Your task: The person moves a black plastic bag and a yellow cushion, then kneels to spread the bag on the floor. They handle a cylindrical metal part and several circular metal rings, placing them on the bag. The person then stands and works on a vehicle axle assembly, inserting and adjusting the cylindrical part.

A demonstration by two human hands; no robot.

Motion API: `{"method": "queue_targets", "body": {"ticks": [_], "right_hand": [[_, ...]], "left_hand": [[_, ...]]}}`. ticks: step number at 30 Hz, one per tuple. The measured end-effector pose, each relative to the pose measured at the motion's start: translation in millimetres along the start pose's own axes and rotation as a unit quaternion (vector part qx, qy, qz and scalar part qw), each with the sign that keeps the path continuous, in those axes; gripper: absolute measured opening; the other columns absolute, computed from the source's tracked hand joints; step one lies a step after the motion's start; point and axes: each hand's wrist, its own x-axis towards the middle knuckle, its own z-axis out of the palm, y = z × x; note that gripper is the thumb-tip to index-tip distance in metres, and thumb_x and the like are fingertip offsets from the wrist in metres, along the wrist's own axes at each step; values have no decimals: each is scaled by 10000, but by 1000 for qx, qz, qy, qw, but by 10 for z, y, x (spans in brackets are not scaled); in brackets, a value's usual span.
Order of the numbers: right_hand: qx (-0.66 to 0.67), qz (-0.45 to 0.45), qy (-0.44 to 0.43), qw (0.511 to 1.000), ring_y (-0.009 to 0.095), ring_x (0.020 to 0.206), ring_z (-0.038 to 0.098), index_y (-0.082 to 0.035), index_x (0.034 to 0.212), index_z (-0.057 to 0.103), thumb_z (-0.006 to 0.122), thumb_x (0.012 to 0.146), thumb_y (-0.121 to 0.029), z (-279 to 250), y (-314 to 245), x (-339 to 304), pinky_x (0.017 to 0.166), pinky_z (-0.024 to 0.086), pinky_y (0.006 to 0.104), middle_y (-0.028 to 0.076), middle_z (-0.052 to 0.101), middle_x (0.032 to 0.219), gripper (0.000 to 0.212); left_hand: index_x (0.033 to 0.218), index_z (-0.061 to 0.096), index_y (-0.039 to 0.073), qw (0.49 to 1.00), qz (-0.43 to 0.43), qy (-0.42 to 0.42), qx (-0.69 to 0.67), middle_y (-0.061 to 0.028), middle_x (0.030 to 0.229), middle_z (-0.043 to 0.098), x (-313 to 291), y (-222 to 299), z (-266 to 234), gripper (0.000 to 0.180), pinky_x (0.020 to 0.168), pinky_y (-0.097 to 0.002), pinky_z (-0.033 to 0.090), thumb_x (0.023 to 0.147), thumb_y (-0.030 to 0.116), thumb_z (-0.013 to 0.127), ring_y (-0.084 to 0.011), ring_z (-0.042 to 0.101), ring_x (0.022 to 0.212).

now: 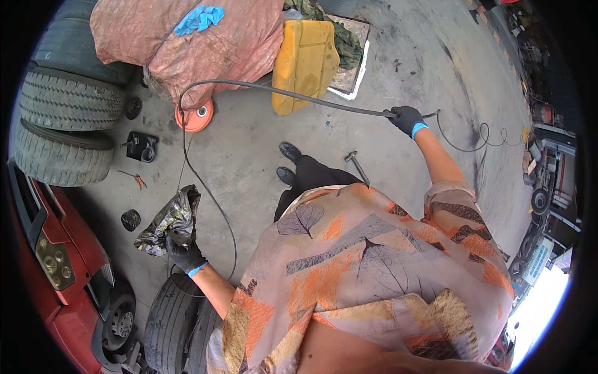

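Observation:
My right hand (408,119), in a black glove with a blue cuff, is stretched out to the right and closed round a black hose (299,98). From there the hose arches left over the floor, bends sharply, and runs down in a thinner loop past my left forearm. A thin coiled line (476,146) trails off to the right beyond my right fist. In my left hand (185,254), gloved the same way, is a crumpled, dark, shiny plastic bag (172,219), gripped at its lower side. Whatever the bag may contain is hidden.
Stacked tyres (65,153) and a red truck (78,299) line the left. More tyres (168,318) stand below my left hand. Ahead lie a reddish sack (218,50), a yellow cushion-like block (305,62) and an orange disc (198,118). A hammer (357,167) lies near my feet.

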Motion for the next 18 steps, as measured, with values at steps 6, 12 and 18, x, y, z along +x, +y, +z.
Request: {"method": "queue_targets", "body": {"ticks": [6, 12, 18], "right_hand": [[29, 38, 70, 996, 353, 789, 618, -136, 876, 680, 499, 902, -457, -145, 230, -651, 728, 488, 434, 152, 656, 827, 369], [5, 74, 0, 997, 356, 835, 615, -125, 871, 675, 441, 908, -479, -396, 507, -1071, 765, 477, 449, 148, 660, 865, 426], [3, 103, -47, 994, 330, 916, 612, -146, 911, 680, 435, 915, -439, -7, 1123, -1041, 821, 476, 428, 120, 665, 941, 382]], "left_hand": [[1154, 553, -17, 974, 76, -54, 208, -115, 1201, 546, 294, 77, -197, 287, 814, -433, 543, 906, 103, 473, -255, 556, 1047], [1248, 510, -23, 922, 144, -153, 324, -129, 1280, 496, -367, 454, 696, 363, 884, -449, 521, 899, 77, 491, -259, 525, 1124], [1339, 429, 12, 993, -73, -57, 76, -135, 1394, 417, -910, 343, 1618, 446, 1028, -541, 378, 926, 180, 420, -310, 426, 1260]]}}
